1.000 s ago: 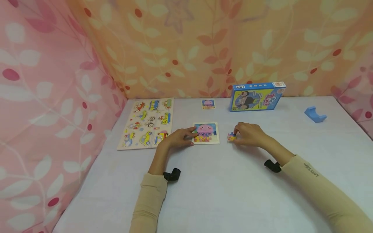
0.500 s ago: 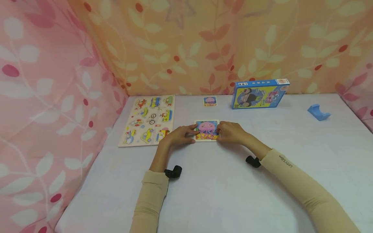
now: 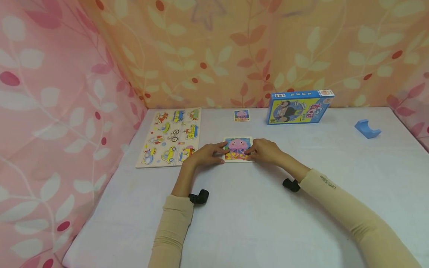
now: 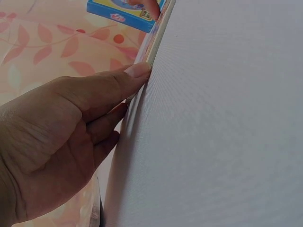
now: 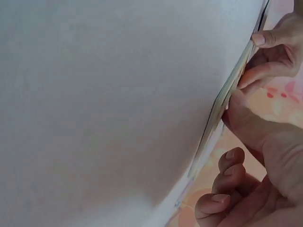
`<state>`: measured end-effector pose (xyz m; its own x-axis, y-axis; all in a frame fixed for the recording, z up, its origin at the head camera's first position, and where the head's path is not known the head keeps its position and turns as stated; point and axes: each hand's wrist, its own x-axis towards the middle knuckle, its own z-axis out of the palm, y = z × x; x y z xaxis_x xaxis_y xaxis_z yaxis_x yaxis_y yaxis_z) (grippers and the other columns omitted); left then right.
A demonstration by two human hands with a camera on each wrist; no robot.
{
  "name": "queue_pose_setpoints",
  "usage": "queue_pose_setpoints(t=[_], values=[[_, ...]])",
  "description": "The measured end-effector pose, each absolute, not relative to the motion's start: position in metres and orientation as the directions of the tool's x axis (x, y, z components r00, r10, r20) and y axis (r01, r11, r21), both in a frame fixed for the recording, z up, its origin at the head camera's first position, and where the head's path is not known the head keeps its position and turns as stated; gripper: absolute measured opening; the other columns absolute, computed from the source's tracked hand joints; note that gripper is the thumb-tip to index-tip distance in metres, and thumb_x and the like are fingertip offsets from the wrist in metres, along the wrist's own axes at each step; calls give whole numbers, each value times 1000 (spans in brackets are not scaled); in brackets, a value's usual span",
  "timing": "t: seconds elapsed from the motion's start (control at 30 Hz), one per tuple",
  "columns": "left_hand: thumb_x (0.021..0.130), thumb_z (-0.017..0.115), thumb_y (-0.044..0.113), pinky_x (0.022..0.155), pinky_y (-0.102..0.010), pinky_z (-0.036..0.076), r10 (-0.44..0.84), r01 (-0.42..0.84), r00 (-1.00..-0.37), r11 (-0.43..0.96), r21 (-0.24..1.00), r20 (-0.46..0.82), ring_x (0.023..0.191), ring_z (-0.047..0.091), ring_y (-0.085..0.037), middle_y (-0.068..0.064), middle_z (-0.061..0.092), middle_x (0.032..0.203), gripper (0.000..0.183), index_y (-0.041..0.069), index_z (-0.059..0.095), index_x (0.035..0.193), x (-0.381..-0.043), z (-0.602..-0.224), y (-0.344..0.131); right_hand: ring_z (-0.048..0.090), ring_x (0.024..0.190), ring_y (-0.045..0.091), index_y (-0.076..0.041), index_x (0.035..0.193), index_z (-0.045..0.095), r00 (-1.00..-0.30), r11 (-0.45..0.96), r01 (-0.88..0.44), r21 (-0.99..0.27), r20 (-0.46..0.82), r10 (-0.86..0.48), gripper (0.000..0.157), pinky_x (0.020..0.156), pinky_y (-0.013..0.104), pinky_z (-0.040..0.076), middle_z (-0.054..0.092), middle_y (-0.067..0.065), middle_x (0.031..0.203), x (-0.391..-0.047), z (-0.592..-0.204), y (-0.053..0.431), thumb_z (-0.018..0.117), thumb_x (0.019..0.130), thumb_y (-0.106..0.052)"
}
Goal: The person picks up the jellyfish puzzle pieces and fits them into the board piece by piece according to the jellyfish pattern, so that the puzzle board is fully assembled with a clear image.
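Observation:
A small jigsaw puzzle [image 3: 237, 145] with a pink jellyfish picture in a pale frame lies flat on the table in the head view. My left hand [image 3: 208, 154] holds the frame's left edge, an index fingertip on the picture and the thumb [image 4: 137, 71] at the near corner. My right hand [image 3: 266, 150] is at the right side; its fingertips press on the lower right of the picture. In the right wrist view its thumb [image 5: 241, 106] touches the frame's edge and the other fingers [image 5: 227, 177] curl loosely. Under the fingers the last pieces are partly hidden.
A wooden peg board [image 3: 167, 137] with vehicle shapes lies at the left. Behind the puzzle is a jellyfish picture card [image 3: 241, 115]. A blue box [image 3: 298, 108] stands at the back right, and a curved blue block [image 3: 367, 129] lies farther right.
My right hand carried a puzzle piece leftward from beside the frame to the picture's lower right, where its fingers now press. My left hand stayed at the frame's left edge.

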<state>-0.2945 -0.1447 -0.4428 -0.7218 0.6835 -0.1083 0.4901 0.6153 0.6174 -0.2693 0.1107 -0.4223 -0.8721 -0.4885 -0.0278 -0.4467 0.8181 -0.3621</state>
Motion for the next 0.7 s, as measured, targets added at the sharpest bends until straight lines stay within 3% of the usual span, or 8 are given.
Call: queue_pose_setpoints(t=[0.3,0.5,0.7], values=[[83,67,22,115,-38,20,688,500,-718,615,610,-104,140,23,-19,1,30,150,44,14,57,126,-297,-439,-145,50,70,14,-15,100,72,-880,825,-413,-385,-65,-471,27,54,26,36,62,4,85,-283,-419,113,75,76,-26],[82,69,22,114,-37,21,645,454,-755,642,618,-116,140,24,-17,7,31,149,44,18,58,125,-298,-438,-144,48,68,13,-16,104,70,-881,817,-387,-428,-91,-465,29,52,26,35,70,7,99,-286,-419,114,73,77,-26],[83,68,21,114,-37,21,628,428,-765,663,614,-144,140,23,-17,8,32,149,43,19,59,125,-291,-445,-140,45,67,14,-9,109,68,-856,772,-427,-471,-66,-513,34,53,23,32,59,5,76,-283,-423,123,69,81,-27]])
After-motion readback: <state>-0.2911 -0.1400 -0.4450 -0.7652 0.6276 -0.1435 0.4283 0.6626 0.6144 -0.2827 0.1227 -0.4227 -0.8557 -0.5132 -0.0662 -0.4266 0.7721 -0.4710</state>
